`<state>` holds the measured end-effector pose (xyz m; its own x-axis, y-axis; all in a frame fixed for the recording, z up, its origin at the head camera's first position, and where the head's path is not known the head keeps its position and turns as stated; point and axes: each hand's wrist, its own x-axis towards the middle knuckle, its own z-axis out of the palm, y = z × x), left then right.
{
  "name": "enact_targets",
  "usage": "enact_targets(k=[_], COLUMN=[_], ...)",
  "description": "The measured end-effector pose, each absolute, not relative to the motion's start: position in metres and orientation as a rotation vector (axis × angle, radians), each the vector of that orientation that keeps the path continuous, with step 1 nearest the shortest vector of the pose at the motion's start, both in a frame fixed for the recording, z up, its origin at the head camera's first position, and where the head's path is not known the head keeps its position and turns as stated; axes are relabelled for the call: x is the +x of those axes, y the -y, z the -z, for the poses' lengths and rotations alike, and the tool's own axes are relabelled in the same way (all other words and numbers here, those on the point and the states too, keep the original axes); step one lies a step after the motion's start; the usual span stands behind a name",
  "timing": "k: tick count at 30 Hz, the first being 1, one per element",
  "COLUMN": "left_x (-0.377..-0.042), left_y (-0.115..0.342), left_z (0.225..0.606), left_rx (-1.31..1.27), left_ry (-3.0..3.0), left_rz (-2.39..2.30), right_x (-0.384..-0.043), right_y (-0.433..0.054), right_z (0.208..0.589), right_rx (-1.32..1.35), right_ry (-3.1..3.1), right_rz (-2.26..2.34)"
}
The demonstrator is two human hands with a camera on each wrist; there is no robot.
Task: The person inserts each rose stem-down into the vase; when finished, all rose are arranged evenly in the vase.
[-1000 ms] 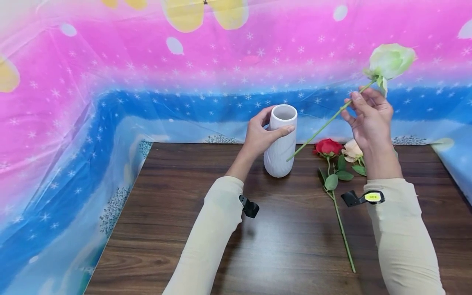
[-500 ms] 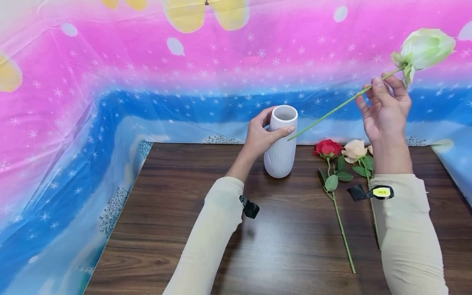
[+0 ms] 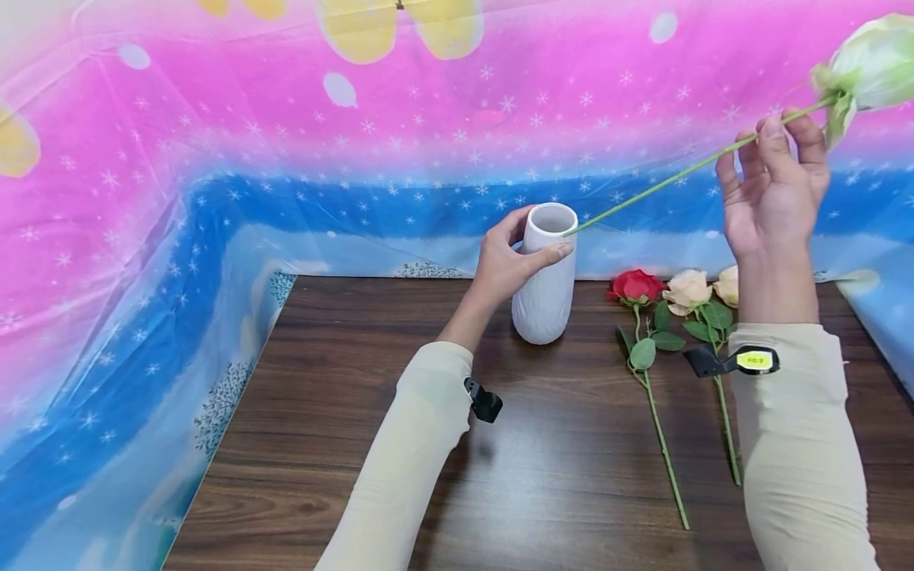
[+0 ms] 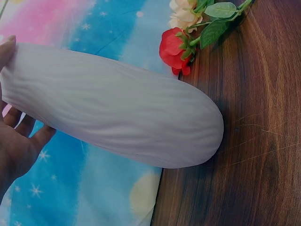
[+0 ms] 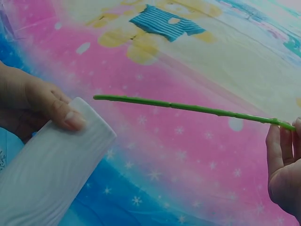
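A white ribbed vase [image 3: 545,279] stands upright at the table's far edge; my left hand [image 3: 508,258] grips it near the rim, thumb across its front. In the left wrist view the vase [image 4: 117,106] fills the frame against my palm [image 4: 19,146]. My right hand [image 3: 774,186] is raised at the upper right and pinches the long green stem [image 3: 664,180] of a pale green rose [image 3: 871,63]. The stem's lower tip sits at the vase rim. The right wrist view shows the stem [image 5: 188,106] reaching toward the vase [image 5: 51,174].
A red rose [image 3: 635,287] and two cream roses [image 3: 689,289] lie on the dark wood table [image 3: 557,444] right of the vase, stems pointing toward me. A pink and blue plastic sheet [image 3: 214,159] covers the back and left side.
My right hand has lifted up and to the right with the green rose, raising the stem's tip from beside the vase body to its rim. The left hand stays on the vase.
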<state>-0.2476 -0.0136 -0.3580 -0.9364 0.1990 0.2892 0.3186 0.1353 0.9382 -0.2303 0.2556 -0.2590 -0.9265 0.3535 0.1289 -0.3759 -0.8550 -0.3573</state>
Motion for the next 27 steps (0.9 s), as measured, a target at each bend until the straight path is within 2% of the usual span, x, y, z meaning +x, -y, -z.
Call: enact_targets(k=[11, 27], left_x=[-0.249, -0.252], left_y=[0.013, 0.011], left_z=[0.358, 0.357], left_rx=[-0.52, -0.501], left_ry=[2.303, 2.289], left_rz=[1.917, 1.922], right_x=[-0.238, -0.241], right_y=[-0.248, -0.228], right_z=[0.252, 0.26], right_rx=[0.083, 0.222], right_ry=[0.499, 0.754], right_rz=[-2.699, -2.608])
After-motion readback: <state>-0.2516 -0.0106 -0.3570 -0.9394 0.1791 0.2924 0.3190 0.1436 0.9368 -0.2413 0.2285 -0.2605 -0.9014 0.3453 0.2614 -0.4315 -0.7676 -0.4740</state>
